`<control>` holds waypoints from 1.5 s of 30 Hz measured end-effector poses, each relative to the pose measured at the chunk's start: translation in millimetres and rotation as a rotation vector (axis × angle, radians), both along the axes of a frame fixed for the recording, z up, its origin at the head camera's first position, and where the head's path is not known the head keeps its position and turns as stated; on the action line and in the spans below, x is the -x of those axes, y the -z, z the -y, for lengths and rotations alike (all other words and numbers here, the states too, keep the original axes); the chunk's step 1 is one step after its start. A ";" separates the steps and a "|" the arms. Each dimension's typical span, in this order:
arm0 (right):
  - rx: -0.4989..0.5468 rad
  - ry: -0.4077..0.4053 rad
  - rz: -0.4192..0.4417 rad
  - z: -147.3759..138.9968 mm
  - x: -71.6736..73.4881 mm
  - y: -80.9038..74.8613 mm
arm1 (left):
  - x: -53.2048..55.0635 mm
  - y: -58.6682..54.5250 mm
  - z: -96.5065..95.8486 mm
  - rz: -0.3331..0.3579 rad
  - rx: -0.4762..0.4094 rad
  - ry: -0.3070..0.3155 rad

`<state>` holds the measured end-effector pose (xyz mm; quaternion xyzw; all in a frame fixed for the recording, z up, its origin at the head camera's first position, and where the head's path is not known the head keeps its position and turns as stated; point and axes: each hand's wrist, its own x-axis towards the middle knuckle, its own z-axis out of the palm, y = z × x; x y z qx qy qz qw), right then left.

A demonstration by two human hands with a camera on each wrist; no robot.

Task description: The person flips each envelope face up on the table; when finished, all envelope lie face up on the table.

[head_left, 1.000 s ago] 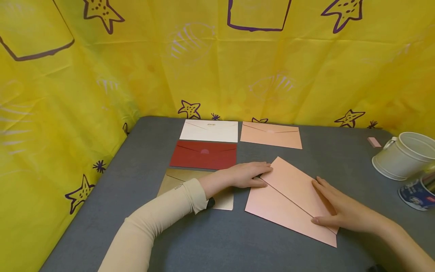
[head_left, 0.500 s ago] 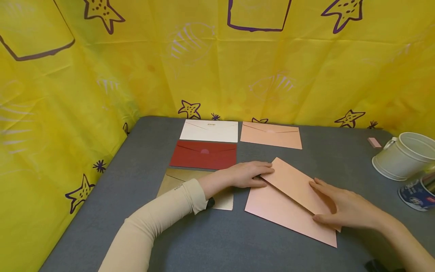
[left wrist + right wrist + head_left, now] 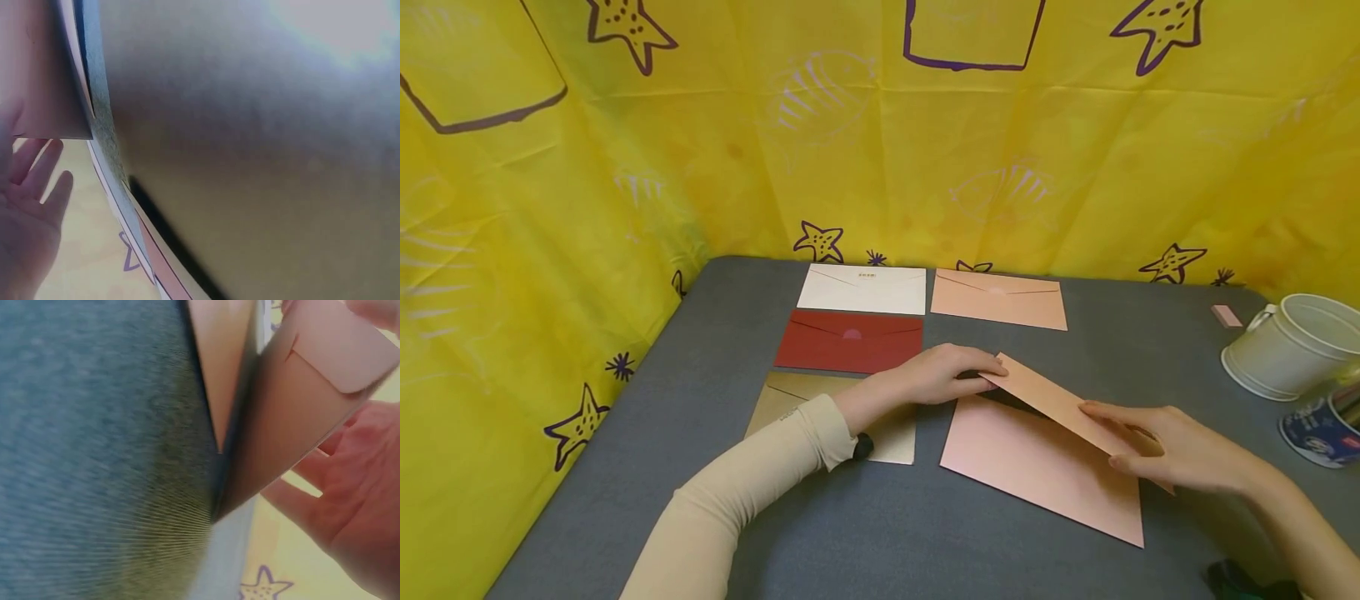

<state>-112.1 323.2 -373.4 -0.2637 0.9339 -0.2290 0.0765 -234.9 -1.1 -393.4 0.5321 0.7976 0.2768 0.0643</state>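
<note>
A peach envelope (image 3: 1047, 396) is held up at a steep tilt, one hand at each end. My left hand (image 3: 949, 373) pinches its left corner between thumb and fingers. At the other end my right hand (image 3: 1183, 448) grips it, thumb on the near side and fingers along the upper edge. In the right wrist view the back of this envelope (image 3: 275, 440) shows, with a flap at the top. A second, pinker envelope (image 3: 1037, 467) lies flat just below it. Under my left forearm a tan envelope (image 3: 790, 392) is partly hidden.
Left of centre lie a white envelope (image 3: 861, 292) and a red envelope (image 3: 850, 354). Another peach envelope (image 3: 996, 308) is at the back. On the right stand a white bucket (image 3: 1262, 362) and a blue tin (image 3: 1311, 433), near a small pink block (image 3: 1227, 315). A yellow curtain (image 3: 880, 167) hangs behind.
The upper peach envelope has been lifted off the pinker one and tipped up, its near edge rising. Both hands have kept hold at its ends; the lower envelope has stayed put.
</note>
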 end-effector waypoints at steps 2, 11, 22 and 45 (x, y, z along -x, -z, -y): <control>0.057 -0.017 -0.009 -0.9 2.2 -3.7 | 1.0 -1.1 1.2 0.027 -0.057 -0.005; 0.137 0.143 -0.142 -6.0 13.7 -15.5 | 1.0 -6.5 8.9 0.093 -0.244 -0.074; 0.215 0.375 -0.037 -13.4 32.2 -8.7 | 7.5 -5.6 24.1 0.158 -0.354 -0.216; 0.157 0.458 0.192 5.3 67.7 12.1 | 14.2 -0.6 35.2 0.492 -0.212 -0.553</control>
